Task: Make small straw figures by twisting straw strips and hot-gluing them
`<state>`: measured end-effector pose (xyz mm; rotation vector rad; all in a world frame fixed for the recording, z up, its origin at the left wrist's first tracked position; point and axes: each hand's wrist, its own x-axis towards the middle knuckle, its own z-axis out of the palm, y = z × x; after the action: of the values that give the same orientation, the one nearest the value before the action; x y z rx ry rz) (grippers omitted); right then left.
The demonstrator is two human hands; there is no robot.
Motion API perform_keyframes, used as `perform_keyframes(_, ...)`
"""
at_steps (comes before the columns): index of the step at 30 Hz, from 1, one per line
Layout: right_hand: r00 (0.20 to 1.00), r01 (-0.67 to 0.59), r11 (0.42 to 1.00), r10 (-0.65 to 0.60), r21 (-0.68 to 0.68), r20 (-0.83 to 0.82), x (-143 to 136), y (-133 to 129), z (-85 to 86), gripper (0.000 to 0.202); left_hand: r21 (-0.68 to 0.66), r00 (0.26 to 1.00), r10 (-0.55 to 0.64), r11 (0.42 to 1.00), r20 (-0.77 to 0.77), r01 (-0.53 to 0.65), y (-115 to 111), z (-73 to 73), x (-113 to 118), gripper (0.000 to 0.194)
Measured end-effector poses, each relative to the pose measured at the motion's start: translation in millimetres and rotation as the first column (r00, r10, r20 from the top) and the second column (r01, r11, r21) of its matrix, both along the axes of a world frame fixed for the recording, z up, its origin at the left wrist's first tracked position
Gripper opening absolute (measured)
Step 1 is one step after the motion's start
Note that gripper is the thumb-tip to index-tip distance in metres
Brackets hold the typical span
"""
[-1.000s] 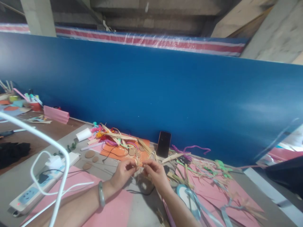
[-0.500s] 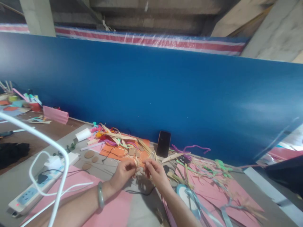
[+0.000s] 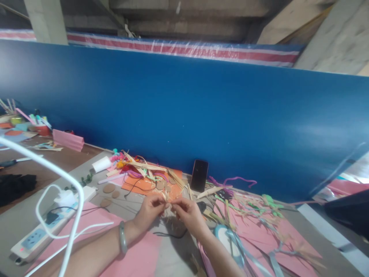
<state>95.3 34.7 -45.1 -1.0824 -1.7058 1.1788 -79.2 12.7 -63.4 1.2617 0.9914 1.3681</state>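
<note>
Nearing straw strips (image 3: 165,196): right hand (image 3: 188,215)

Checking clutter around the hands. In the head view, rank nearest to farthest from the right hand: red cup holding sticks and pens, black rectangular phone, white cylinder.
1. Black rectangular phone, just beyond the right hand.
2. White cylinder, to the left, lying on its side.
3. Red cup, far left, at the back.

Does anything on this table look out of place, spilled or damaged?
Nothing looks spilled or broken. The oddest thing is the thick white cable, looping loosely in front of the power strip, where it might snag. A white roll lies on its side, and pale strips lie scattered untidily on both sides of the phone.
</note>
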Motion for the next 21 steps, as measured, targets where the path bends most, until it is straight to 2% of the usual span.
perform_keyframes(7, 0.999, -0.037, 0.997, 0.035, 0.069, 0.033, -4, -9, 7.6, 0.018, -0.036, 0.999, -0.037, 0.999, -0.006, 0.037, 1, 1.7, 1, 0.031)
perform_keyframes(13, 0.987, -0.065, 0.982, 0.036, 0.177, 0.158, -3, -13, 13.0, 0.016, -0.073, 0.999, -0.032, 0.997, 0.023, 0.034, 1, 3.0, 2, 0.029)
perform_keyframes(18, 0.983, -0.065, 0.985, 0.037, 0.158, 0.177, 0, -10, 10.1, 0.018, -0.088, 0.999, -0.030, 0.996, 0.031, 0.033, -1, 8.6, 3, 0.028)
perform_keyframes(21, 0.983, 0.014, 0.989, -0.040, 0.144, 0.179, 1, -7, 10.5, 0.010, -0.085, 0.998, 0.004, 0.996, 0.058, 0.001, -2, 6.9, 4, 0.027)
